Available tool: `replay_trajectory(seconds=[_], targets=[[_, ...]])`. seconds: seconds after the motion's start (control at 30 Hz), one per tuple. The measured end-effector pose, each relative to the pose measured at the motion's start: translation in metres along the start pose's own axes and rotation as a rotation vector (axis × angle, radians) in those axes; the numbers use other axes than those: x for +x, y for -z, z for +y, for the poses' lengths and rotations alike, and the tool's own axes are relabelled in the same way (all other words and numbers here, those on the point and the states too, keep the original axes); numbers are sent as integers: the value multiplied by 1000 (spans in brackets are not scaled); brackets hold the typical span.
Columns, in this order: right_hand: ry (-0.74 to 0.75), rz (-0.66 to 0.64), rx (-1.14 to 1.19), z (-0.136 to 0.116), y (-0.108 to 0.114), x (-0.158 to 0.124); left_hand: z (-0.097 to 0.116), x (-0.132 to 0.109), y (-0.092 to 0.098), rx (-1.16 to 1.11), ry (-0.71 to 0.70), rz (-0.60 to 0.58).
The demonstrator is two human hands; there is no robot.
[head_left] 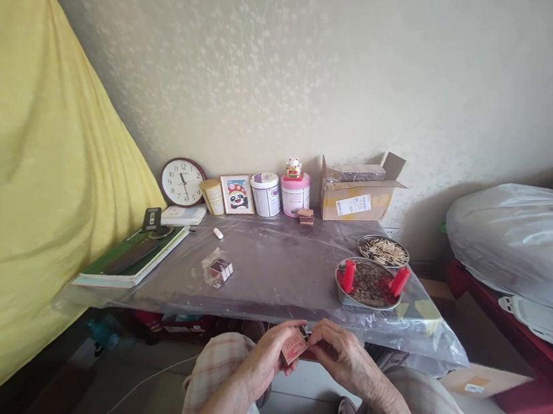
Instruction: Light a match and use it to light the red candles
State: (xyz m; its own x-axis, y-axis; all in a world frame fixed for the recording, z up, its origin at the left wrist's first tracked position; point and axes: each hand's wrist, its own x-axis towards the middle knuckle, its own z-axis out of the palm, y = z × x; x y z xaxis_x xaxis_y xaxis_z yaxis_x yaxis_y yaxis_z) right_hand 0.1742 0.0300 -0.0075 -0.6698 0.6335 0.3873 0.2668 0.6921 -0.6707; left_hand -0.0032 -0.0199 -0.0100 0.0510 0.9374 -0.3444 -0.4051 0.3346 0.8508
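Note:
My left hand [269, 355] is wrapped round a small matchbox [293, 346] with a red printed label, held above my lap in front of the table edge. Something dark shows at the box's right end, where it looks partly open. At that end my right hand [339, 350] has its thumb and fingertips pinched together, and what is between them is too small to make out. Beyond the right hand, a round tin [343, 293] of dark granules holds two red candles [349, 276]. Behind it sits a dish of loose matchsticks [383, 252].
A plastic-covered table [272, 254] bears a wrapped pack of matchboxes [220, 269], a white lighter-like object [218, 233] and more matchboxes [306, 217]. Along the wall stand a clock [183, 181], canisters [266, 195] and an open carton [357, 205]. Books [134, 255] lie left.

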Motion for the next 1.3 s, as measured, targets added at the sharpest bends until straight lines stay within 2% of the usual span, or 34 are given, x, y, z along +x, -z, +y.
replay_trajectory(seconds=[0.2,0.3,0.67,0.97,1.3], targets=[[-82,27,57,-5,3,1,1,-2,0,32,3,-12],[-47,57,65,-7,4,1,-1,-1,1,48,-4,-20],[3,6,-135,-6,-4,3,-3,-3,2,170,-54,8],[61,-8,-149,-3,-3,2,-4,-2,3,176,-69,-13],[-30,-18,-169,-4,-2,1,-7,1,4,206,-40,-37]])
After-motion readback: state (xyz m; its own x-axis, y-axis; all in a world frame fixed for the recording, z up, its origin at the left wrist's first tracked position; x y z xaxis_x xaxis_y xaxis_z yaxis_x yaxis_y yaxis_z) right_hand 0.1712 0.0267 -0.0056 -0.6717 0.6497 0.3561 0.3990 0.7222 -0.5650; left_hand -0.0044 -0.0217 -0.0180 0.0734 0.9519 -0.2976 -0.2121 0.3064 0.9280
